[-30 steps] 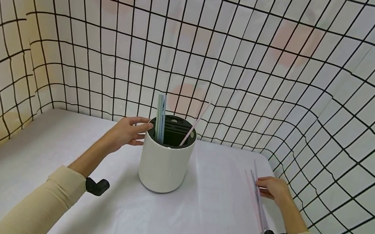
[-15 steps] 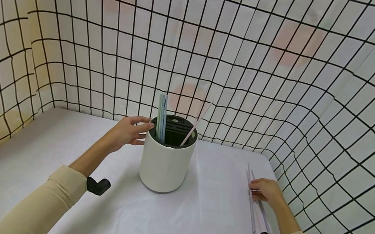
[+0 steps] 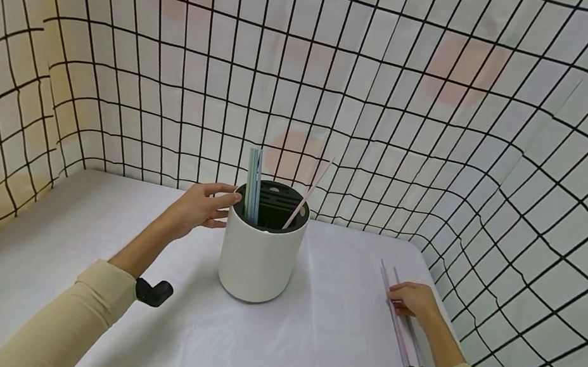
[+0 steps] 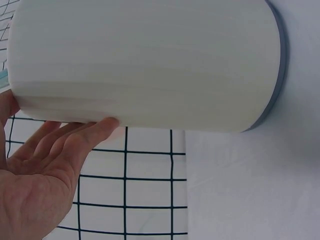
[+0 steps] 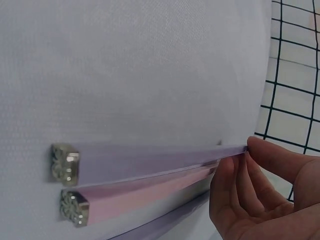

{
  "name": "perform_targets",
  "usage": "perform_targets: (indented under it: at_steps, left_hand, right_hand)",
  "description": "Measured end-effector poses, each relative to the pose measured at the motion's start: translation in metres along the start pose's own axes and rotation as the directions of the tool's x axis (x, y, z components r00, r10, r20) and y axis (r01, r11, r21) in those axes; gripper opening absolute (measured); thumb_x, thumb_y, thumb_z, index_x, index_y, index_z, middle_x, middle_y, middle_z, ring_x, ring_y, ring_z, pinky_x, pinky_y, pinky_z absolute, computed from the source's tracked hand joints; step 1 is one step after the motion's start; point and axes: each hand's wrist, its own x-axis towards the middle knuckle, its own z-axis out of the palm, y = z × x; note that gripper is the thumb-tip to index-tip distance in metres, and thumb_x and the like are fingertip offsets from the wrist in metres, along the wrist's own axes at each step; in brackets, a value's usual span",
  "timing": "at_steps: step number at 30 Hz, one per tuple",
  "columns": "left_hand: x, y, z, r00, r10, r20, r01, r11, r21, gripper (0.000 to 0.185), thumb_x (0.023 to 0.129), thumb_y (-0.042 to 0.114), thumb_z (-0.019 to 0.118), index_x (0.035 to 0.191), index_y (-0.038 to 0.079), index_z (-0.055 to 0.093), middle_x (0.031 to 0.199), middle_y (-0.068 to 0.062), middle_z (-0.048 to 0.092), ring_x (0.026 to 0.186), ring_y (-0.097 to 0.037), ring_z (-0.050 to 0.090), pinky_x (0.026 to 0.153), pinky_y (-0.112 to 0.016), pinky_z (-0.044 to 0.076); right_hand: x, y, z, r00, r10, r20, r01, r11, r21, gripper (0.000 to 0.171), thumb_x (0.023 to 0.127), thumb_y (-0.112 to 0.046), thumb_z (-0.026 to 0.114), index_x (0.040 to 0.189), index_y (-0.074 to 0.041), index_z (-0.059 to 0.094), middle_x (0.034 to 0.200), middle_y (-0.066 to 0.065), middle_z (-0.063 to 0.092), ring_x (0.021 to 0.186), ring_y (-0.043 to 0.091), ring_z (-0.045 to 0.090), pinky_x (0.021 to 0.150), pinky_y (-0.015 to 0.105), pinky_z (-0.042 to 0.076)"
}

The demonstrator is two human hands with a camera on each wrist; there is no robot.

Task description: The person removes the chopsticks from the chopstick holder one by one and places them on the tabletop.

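My left hand (image 3: 205, 205) rests its fingers against the left side of a white round utensil holder (image 3: 258, 264) with a black slotted top, the thumb at its rim. Several pale green and blue chopsticks (image 3: 253, 187) stand upright in it. One pink chopstick (image 3: 307, 196) leans right inside it. At the right of the table my right hand (image 3: 416, 300) pinches a light purple chopstick (image 5: 135, 162) between thumb and fingers. Beside it lie a pink chopstick (image 5: 145, 197) and another purple chopstick (image 5: 172, 220), with the hand covering part of them. Patterned metal caps show on two ends.
A white cloth (image 3: 254, 363) covers the table. Black wire grid (image 3: 310, 83) walls stand along the back and both sides, with the right wall close to my right arm. Pale sheeting hangs behind the grid.
My right hand has moved slightly left and nearer to me, shifting the purple chopstick leftward beside the pink one. My left hand and the holder have stayed in place.
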Motion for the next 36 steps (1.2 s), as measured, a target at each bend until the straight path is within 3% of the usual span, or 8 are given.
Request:
perform_targets:
  at_steps: [10,18,25,30,36]
  left_hand:
    - [0.000,0.000,0.000,0.999,0.029,0.026,-0.030,0.999,0.020,0.066,0.099,0.039,0.067,0.152,0.007,0.044,0.149,-0.016,0.053,0.131,-0.039,0.058,0.098,-0.040,0.058]
    - [0.000,0.000,0.000,0.999,0.023,0.024,-0.023,1.000,0.016,0.065,0.099,0.037,0.067,0.152,0.008,0.044,0.150,-0.016,0.053,0.131,-0.038,0.058,0.098,-0.039,0.058]
    - [0.000,0.000,0.000,1.000,0.012,0.019,-0.013,1.000,0.009,0.063,0.099,0.036,0.067,0.151,0.007,0.045,0.149,-0.016,0.054,0.132,-0.037,0.058,0.098,-0.039,0.058]
    - [-0.001,0.001,-0.001,1.000,0.007,0.016,-0.008,1.000,0.017,0.066,0.098,0.038,0.068,0.152,0.008,0.044,0.150,-0.016,0.053,0.131,-0.037,0.059,0.096,-0.038,0.059]
    - [-0.001,0.002,-0.001,1.000,0.008,0.019,-0.008,1.000,0.001,0.067,0.098,0.038,0.069,0.152,0.008,0.045,0.151,-0.015,0.052,0.132,-0.036,0.058,0.095,-0.038,0.060]
  right_hand:
    - [-0.001,0.006,0.000,1.000,-0.015,0.015,0.015,1.000,-0.008,0.033,0.092,-0.007,0.070,0.116,0.015,0.065,0.083,0.005,0.072,0.071,0.012,0.065,0.061,0.023,0.059]
    - [0.000,0.009,0.000,1.000,0.000,0.008,0.000,1.000,0.013,0.033,0.091,-0.007,0.071,0.115,0.014,0.066,0.076,0.000,0.069,0.067,0.010,0.063,0.060,0.021,0.058]
    - [-0.002,0.008,-0.002,1.000,-0.022,-0.007,0.022,1.000,0.004,0.033,0.091,-0.007,0.070,0.117,0.014,0.065,0.081,0.003,0.070,0.070,0.011,0.064,0.061,0.022,0.058]
    - [-0.003,-0.010,-0.004,0.997,-0.074,-0.016,0.075,0.997,0.036,0.034,0.093,-0.007,0.068,0.119,0.015,0.064,0.084,0.002,0.072,0.071,0.011,0.066,0.063,0.023,0.061]
    - [-0.010,-0.058,-0.005,0.989,-0.148,0.021,0.145,0.984,0.102,0.041,0.096,-0.012,0.070,0.127,0.012,0.061,0.097,0.002,0.074,0.080,0.010,0.072,0.073,0.023,0.063]
